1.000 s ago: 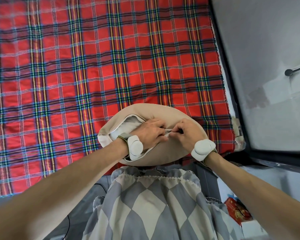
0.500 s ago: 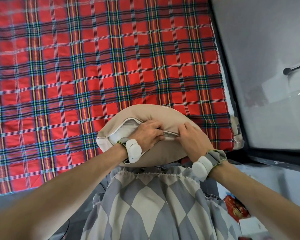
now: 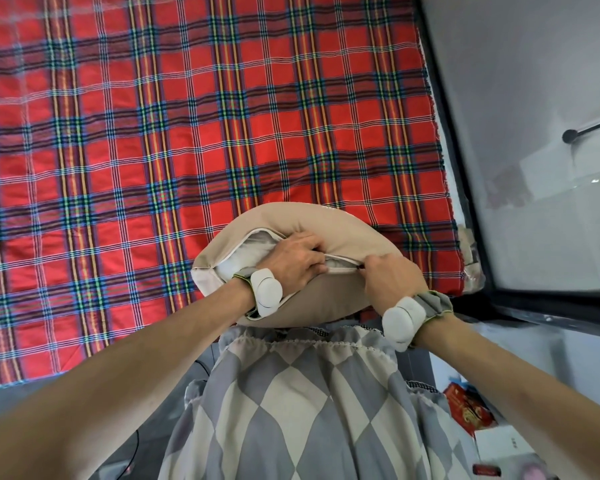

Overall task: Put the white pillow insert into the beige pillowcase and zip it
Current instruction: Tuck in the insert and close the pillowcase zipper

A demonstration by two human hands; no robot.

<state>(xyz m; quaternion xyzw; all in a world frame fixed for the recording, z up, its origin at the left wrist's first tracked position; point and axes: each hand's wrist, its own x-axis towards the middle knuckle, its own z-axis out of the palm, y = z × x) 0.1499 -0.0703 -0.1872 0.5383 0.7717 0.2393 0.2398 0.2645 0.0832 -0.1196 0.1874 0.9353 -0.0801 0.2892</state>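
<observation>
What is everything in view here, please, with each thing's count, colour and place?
Red plaid cloth: one, red with dark stripes, spread across the surface.
Beige fabric pillowcase: one, beige, near edge of the cloth.
White pillow insert: one, white, inside the pillowcase, showing at left.
White zipper: one, white, along the pillowcase opening.
Black rod: one, black, far right edge.
Red box: one, red, lower right.
Diamond-patterned garment: one, grey and cream, bottom centre.
White wrist pods: two, white, one per wrist.
Left hand: one, grips the pillowcase at its opening.
Right hand: one, pinches the zipper.
</observation>
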